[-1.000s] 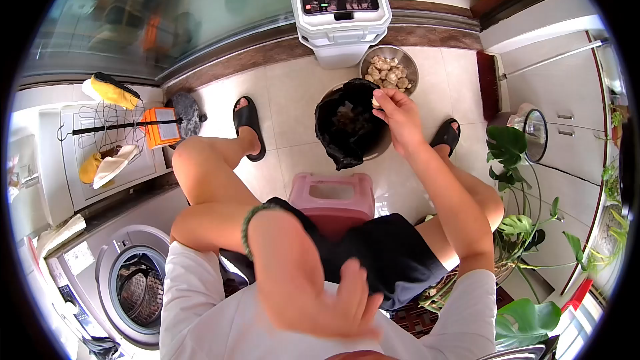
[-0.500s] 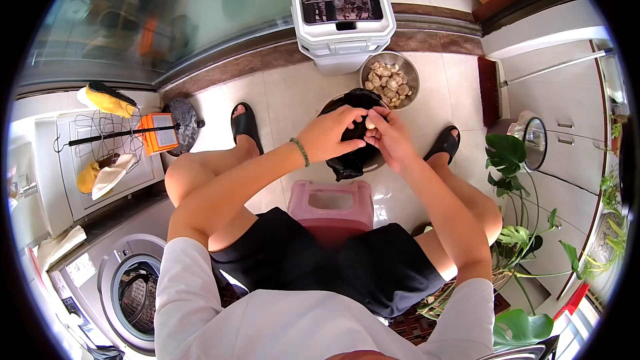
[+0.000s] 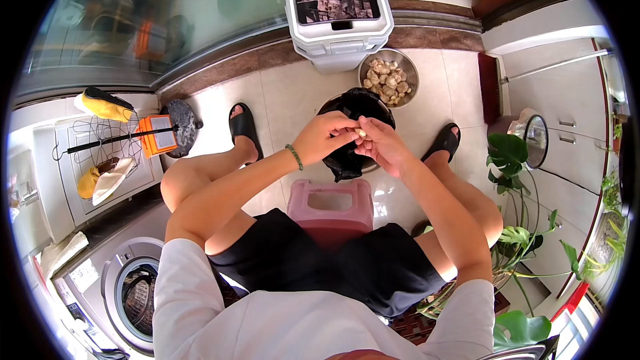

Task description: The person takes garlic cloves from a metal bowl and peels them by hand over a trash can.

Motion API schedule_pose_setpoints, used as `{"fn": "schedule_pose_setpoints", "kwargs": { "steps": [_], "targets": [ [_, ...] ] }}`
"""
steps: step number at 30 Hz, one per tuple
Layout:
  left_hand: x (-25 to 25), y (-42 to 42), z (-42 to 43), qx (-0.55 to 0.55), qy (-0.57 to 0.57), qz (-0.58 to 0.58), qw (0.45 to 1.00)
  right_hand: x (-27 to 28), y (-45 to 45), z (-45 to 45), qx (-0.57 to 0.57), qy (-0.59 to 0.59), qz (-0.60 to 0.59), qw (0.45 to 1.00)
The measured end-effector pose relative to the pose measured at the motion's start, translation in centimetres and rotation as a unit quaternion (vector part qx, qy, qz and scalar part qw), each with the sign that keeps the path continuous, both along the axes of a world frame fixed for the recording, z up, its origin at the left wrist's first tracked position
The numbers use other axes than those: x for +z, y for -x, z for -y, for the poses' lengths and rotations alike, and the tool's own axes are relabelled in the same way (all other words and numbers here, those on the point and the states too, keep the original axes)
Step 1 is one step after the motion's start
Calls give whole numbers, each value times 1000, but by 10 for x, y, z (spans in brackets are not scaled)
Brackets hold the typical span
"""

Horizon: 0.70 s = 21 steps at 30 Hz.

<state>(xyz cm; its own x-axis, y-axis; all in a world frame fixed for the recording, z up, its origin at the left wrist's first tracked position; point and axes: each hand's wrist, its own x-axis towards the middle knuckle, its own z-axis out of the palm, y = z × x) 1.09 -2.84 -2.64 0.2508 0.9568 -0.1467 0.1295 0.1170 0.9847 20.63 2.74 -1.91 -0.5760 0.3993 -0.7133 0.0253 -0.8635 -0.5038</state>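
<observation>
Over a bin lined with a black plastic bag (image 3: pixel 347 163), both hands meet at a small pale garlic clove (image 3: pixel 361 133). My right hand (image 3: pixel 385 145) pinches the clove between thumb and fingers. From the other side, my left hand (image 3: pixel 325 139), with a green bead bracelet at its wrist, has its thumb and fingertips closed on the same piece. The fingers cover part of it. Just beyond the bin stands a metal bowl (image 3: pixel 414 75) holding several garlic bulbs (image 3: pixel 385 81).
A pink plastic stool (image 3: pixel 330 207) sits between my knees and the bin. Behind the bowl is a white bucket (image 3: pixel 339 43) with a phone (image 3: pixel 338 7) on top. Potted plants (image 3: pixel 510 157) and cabinets (image 3: pixel 563 103) line the right; a washing machine (image 3: pixel 127 293) stands at lower left.
My left fingers, spread around the bin opening before, have closed in to a pinch at the garlic. My right hand has shifted slightly left and down. The view has moved a little.
</observation>
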Motion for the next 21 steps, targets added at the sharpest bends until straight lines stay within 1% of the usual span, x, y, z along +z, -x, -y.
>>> {"fn": "schedule_pose_setpoints", "kwargs": {
  "steps": [4, 7, 11, 13, 15, 17, 18, 19, 20, 21],
  "targets": [
    [14, 2, 2, 32, -43, -37, 998, -3, 1, 4, 11, -3, 6, 1000],
    [10, 3, 4, 34, -57, -32, 997, -5, 2, 7, 22, 1, 5, 1000],
    [3, 5, 6, 25, -57, -31, 998, 6, 6, 7, 38, 4, 22, 999],
    [2, 4, 3, 54, -47, -2, 997, 7, 5, 3, 39, 12, 26, 999],
    [1, 6, 1, 47, -33, 14, 998, 8, 6, -1, 41, 17, 29, 999],
    [-3, 6, 0, 80, 8, 49, 996, 9, 9, -3, 20, -58, 107, 992],
    [-5, 6, 0, 85, 26, 60, 994, 8, 8, -4, -16, -79, 103, 991],
    [-6, 6, 0, 84, 27, 60, 994, 5, 8, -3, -16, -78, 103, 991],
    [-7, 6, -1, 90, 34, 69, 993, -1, 7, -1, -50, -189, 80, 978],
    [-7, 6, -1, 97, 41, 79, 991, -3, 8, 0, -82, -296, 56, 950]
  ]
}}
